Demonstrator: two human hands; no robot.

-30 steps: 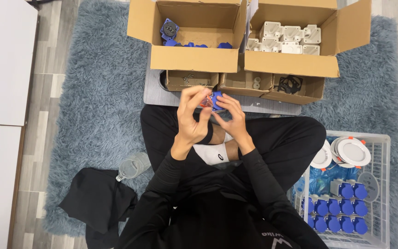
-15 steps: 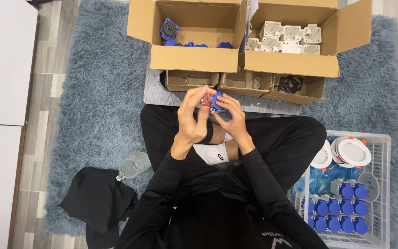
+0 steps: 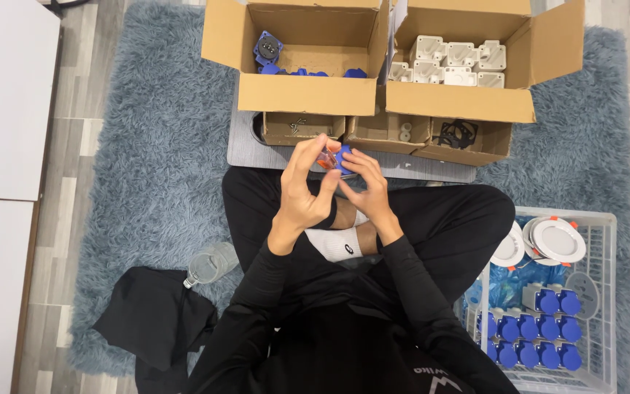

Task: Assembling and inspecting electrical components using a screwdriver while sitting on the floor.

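My left fingers [image 3: 313,155] and right fingers [image 3: 355,162] pinch a small blue part [image 3: 342,157] between them, with a bit of orange [image 3: 325,157] against it; the left hand [image 3: 306,191] curls round from one side, the right hand [image 3: 368,191] from the other, both raised above my crossed legs; I judge the work goes best if I keep the part turned toward me and press evenly from both sides, so the orange bit seats straight and nothing slips; my thumbs hide the joint, so I cannot tell how the two pieces meet.

Just beyond my hands lies a grey mat [image 3: 251,149] carrying low trays [image 3: 302,128] of small hardware, one with black rings [image 3: 455,134]; behind them stand two open cartons, the left box [image 3: 304,93] with blue parts [image 3: 267,49], the right box [image 3: 461,102] with white housings [image 3: 446,62]; the raised flaps stand in the way of any reach inward. On my right, a white crate [image 3: 610,306] holds rows of blue-capped units [image 3: 530,339] and white round discs [image 3: 554,241]; on my left, on the rug [image 3: 154,168], lie a clear bottle [image 3: 209,264] and a black cloth [image 3: 156,321]; a white surface [image 3: 5,95] runs along the far left.
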